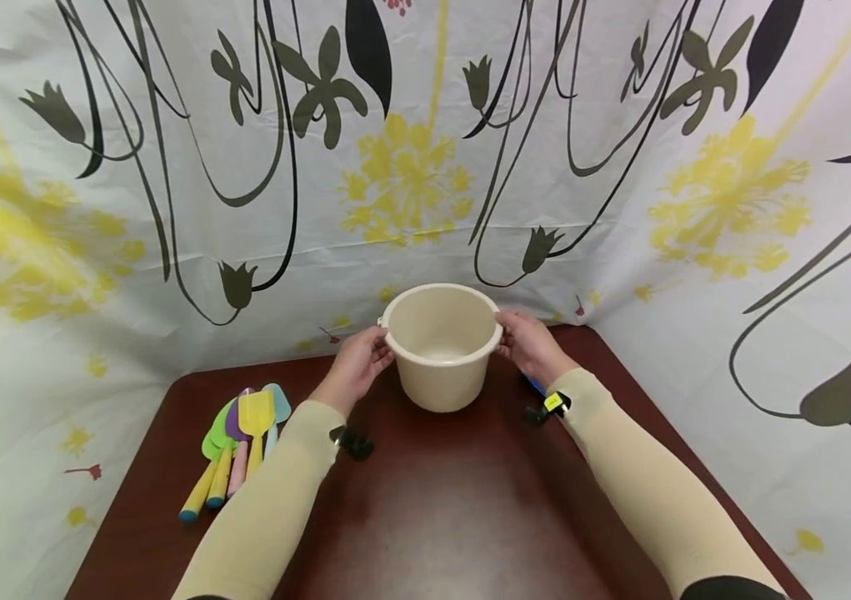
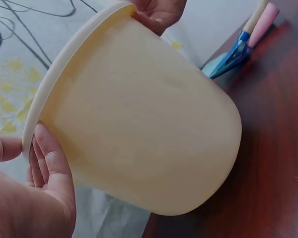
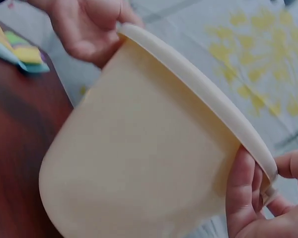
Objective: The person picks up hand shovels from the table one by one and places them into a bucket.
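Two forearms in smooth beige sleeves reach out over the glossy, dark reddish-brown surface (image 1: 433, 517). Between them sits a round, cream plastic bucket (image 1: 442, 346), matte, tapering toward its base, with a thick rolled rim. The left hand (image 1: 356, 363) curls its grip under that rim on one side; the right hand (image 1: 532, 343) does likewise opposite. To the left lie bright silicone spatulas (image 1: 241, 442), flat-bladed, bunched together.

head: above my arms, facing forward and down over the table (image 1: 470, 508) | left wrist: close on my cream bucket (image 2: 144, 124) from its left | right wrist: close from its right | all share the bucket
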Tool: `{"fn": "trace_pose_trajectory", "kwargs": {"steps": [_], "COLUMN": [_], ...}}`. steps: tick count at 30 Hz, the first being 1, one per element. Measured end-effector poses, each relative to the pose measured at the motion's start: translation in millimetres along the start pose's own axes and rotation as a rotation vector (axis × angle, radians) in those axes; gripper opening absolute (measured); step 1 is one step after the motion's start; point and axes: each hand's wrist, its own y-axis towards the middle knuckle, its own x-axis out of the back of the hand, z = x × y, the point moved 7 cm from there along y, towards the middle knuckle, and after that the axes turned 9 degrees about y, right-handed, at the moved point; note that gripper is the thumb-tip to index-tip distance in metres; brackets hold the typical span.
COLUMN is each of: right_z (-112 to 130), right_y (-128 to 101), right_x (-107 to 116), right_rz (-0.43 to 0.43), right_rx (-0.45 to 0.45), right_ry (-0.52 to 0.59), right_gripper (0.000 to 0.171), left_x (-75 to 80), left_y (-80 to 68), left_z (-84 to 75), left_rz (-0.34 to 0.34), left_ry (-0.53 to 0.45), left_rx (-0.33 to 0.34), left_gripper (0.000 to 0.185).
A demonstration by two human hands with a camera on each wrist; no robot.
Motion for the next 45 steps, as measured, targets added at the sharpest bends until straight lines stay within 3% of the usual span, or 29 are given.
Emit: {"fn": "trace_pose_trajectory", "kwargs": {"steps": [5,11,17,28,39,45], "right_z": [-16.5,-37.4,-49.3,-67.4,-71.2,-68.2], "right_y": [-21.7,-42.4,-59.8,-71.1,-77.7,-77.9], "right_x": [-22.5,-43.9,-54.8,-54.9,-56.1,-54.5], "right_rz": [0.014,0.072,0.092,0.109,0.086,0.03], "right_rx": [-0.007,-0.075,-0.094,-0.112,-0.079,-0.021], "right_ry": [-0.009,-0.019,-0.046,-0.034,-0.027,-0.163], "right_gripper": [0.021,0.02,0.024,0.026,0.035,0.039], "left_x": [28.2,55.9,71.5,81.7,79.4,81.4], "left_y": [-35.6,-77.9,-104.4,-120.7,-119.5,-119.2], "left_z": [4.4,3.3,8.4,22.9,27.9,29.5], "left_rz": [-0.008,-0.019,-0.016,-0.031,-0.11,-0.13], "left_ry": [-0.006,-0.008,-0.003,-0.031,-0.1,-0.107], "left_rx": [-0.022,-0.058,-0.084,-0.119,-0.161,-0.137], "left_gripper": [0.036,0.031,0.036,0.023,0.028,0.03]}}
